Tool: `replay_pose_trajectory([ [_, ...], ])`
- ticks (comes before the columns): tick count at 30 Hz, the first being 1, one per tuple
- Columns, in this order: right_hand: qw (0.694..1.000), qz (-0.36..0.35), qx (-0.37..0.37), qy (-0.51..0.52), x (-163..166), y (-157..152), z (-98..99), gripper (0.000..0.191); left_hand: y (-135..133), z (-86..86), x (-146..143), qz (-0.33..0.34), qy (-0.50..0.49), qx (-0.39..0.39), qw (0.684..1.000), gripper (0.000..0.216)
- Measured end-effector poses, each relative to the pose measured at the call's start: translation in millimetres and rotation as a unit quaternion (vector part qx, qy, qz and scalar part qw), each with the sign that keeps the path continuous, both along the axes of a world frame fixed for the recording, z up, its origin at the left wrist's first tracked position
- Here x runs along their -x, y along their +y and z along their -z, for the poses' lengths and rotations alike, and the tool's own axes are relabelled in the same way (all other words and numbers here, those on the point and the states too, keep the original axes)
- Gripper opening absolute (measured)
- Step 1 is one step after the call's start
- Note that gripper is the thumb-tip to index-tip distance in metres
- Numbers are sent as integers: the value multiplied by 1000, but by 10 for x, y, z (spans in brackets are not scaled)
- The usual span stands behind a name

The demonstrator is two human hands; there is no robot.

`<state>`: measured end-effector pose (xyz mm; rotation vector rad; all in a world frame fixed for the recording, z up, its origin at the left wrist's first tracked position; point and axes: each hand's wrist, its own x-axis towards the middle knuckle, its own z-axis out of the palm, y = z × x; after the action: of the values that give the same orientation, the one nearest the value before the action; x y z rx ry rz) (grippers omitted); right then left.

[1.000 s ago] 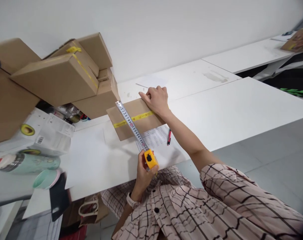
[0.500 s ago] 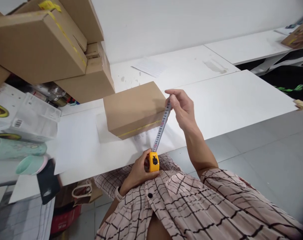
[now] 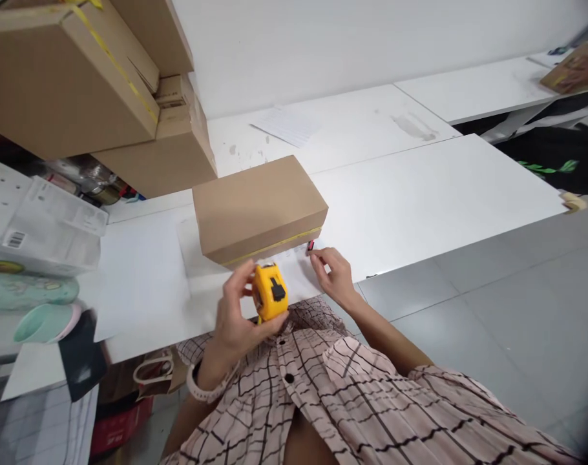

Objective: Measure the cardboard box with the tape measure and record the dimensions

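My left hand (image 3: pixel 233 316) is closed around a yellow tape measure (image 3: pixel 271 292) with a black lock button. No blade shows sticking out of its case. To the right, the fingertips of my right hand (image 3: pixel 333 276) pinch the end of a slim pink-and-black pen (image 3: pixel 311 246), mostly hidden, beside the box's front right corner. A closed cardboard box (image 3: pixel 260 205) with yellow tape along its front side lies on the white table, just beyond both hands. Under its front edge is a sheet of paper (image 3: pixel 296 266) with writing on it.
Large cardboard boxes (image 3: pixel 95 84) are stacked at the left back. White cartons (image 3: pixel 52 226), a mint cup (image 3: pixel 44 323) and a dark phone-like slab (image 3: pixel 83 358) stand or lie at left. Blank paper (image 3: pixel 139 278) lies nearer; another sheet (image 3: pixel 287 126) is by the wall.
The blade that stretched between my hands along the box is back in the case. My left hand has lifted the tape measure; my right hand let go of the blade and came down to the pen.
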<state>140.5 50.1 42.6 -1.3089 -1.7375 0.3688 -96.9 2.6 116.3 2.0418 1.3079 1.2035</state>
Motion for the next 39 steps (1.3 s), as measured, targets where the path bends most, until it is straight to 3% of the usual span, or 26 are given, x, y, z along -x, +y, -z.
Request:
replay_pose_trajectory([
  [3, 982, 58, 88, -155, -85, 225, 174, 31, 402, -243, 37, -50, 79, -157, 983, 77],
  [5, 961, 77, 145, -222, -75, 345, 214, 34, 708, -343, 22, -88, 139, -205, 965, 57],
  [7, 946, 92, 180, -255, -31, 423, 210, 34, 964, -372, -19, -98, 188, -203, 956, 42],
  [10, 937, 104, 204, -263, 24, 486, 177, 27, 1181, -316, -92, -70, 252, -159, 952, 43],
  [15, 929, 113, 240, -259, -2, 530, 139, 22, 1313, -195, -160, -70, 304, -107, 944, 69],
  [21, 907, 94, 273, -308, -22, 562, 40, 31, 1562, -214, -201, -60, 316, -90, 943, 71],
  [25, 884, 79, 293, -357, -2, 598, -11, 35, 1476, -204, -314, -77, 291, -118, 946, 67],
  [28, 871, 69, 307, -376, -24, 598, -33, 35, 1160, 9, -467, -57, 246, -146, 956, 48],
  [31, 864, 54, 313, -390, -109, 568, -53, 35, 820, 387, -632, 94, 229, -109, 963, 33],
  [33, 862, 48, 309, -399, -188, 550, -77, 37, 691, 629, -714, 135, 250, -52, 957, 34],
  [36, 856, 43, 306, -415, -306, 553, -150, 42, 667, 862, -776, 95, 300, 36, 949, 52],
  [39, 854, 41, 301, -423, -444, 584, -235, 44, 717, 942, -789, 70, 329, 76, 939, 69],
])
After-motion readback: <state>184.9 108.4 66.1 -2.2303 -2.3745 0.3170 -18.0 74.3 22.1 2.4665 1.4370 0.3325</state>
